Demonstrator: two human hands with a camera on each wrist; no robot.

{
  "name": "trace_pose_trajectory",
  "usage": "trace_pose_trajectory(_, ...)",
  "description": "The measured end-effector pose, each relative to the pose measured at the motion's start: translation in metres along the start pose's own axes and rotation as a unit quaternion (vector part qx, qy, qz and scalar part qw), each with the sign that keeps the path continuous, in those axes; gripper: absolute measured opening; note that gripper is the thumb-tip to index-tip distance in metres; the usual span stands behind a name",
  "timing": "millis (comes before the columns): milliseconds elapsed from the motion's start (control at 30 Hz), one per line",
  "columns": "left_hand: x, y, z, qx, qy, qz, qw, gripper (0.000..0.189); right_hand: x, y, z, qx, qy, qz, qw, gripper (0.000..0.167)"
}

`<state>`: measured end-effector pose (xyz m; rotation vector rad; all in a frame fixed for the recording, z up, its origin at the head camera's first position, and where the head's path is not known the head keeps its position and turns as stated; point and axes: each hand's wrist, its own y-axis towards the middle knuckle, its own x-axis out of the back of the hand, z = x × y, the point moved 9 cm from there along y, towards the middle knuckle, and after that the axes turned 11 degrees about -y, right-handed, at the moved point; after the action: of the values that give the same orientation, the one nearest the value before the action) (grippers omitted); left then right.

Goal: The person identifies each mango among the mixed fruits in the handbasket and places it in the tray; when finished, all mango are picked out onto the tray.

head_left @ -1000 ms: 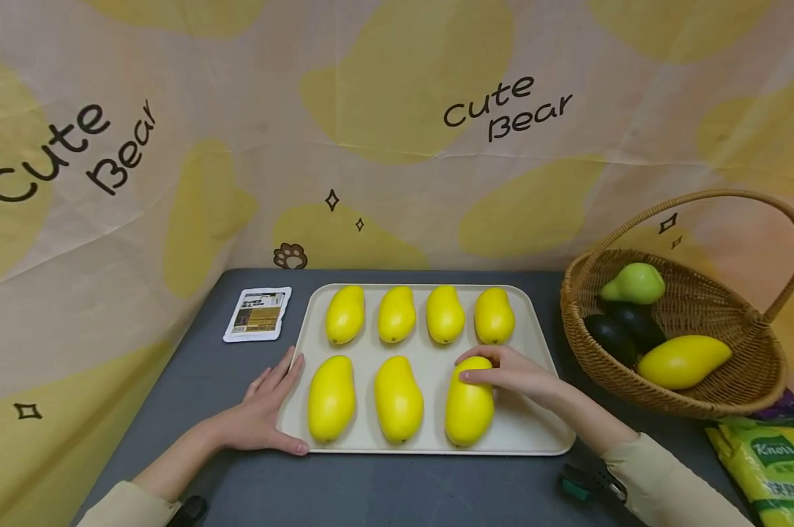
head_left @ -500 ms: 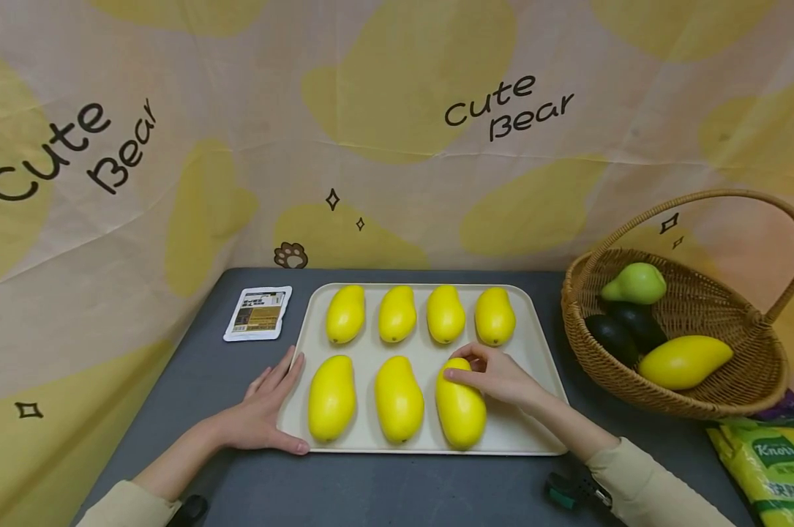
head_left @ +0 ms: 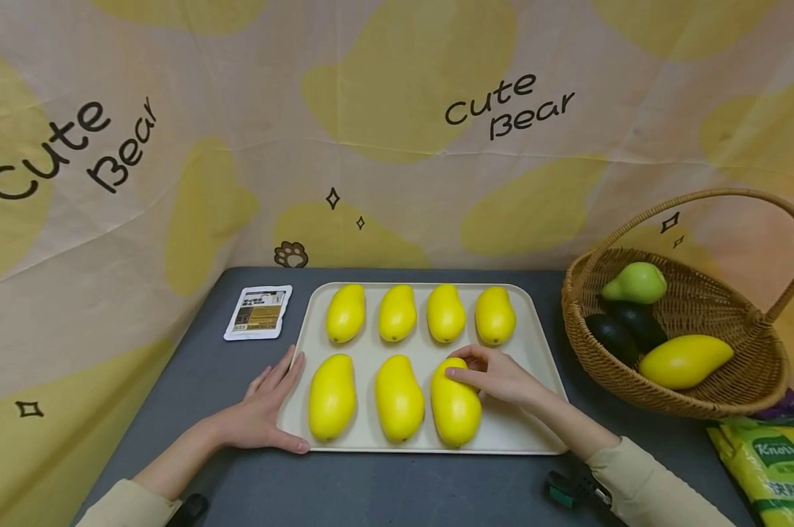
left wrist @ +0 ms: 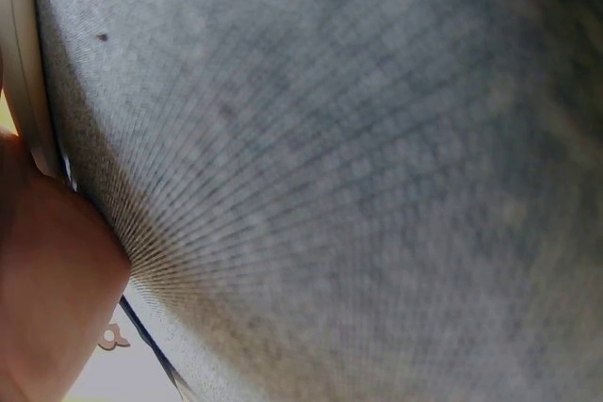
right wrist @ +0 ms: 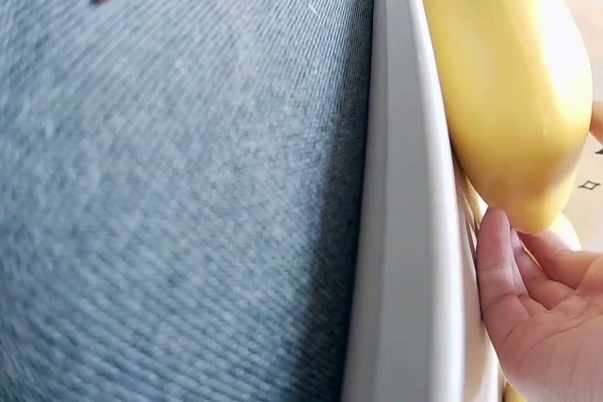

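Note:
My right hand (head_left: 498, 375) grips the upper end of a yellow mango (head_left: 456, 406) in the near row on a cream tray (head_left: 528, 432). In the right wrist view the fingertips (right wrist: 499, 233) touch the narrow end of that mango (right wrist: 509, 82), just inside the tray's rim. Two more mangoes, a middle one (head_left: 399, 399) and a left one (head_left: 331, 397), lie beside it. Behind them several mangoes (head_left: 397, 315) form a far row. With fingers spread, my left hand (head_left: 261, 413) rests against the tray's left edge; the left wrist view shows only part of it.
A wicker basket (head_left: 752, 380) at the right holds a green pear (head_left: 636, 283), dark avocados (head_left: 623, 329) and another mango (head_left: 686, 361). A Knorr bag (head_left: 775, 461) lies in front of it. A flat white packet (head_left: 258, 313) lies beyond my left hand.
My right hand has shifted the near-row mango a little to the left, toward the middle one, and still holds it. My left hand has stayed at the tray's edge.

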<state>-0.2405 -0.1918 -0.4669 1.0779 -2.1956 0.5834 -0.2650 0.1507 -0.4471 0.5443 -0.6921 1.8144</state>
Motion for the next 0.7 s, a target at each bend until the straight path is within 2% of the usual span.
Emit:
trace_pose_trajectory(333,0.0002,0.0002,-0.0004,0.003,-0.001,0.002,1.0000,0.132,-0.0011,0.0001,0.0024,0.010,0.005,0.014,0.9998,0.049)
trace_pose_trajectory(700,0.0007,-0.0004,-0.0023,0.002,-0.001,0.001,1.0000,0.132,-0.0001,0.0006,-0.0010,0.007,0.022,0.008,0.9997,0.047)
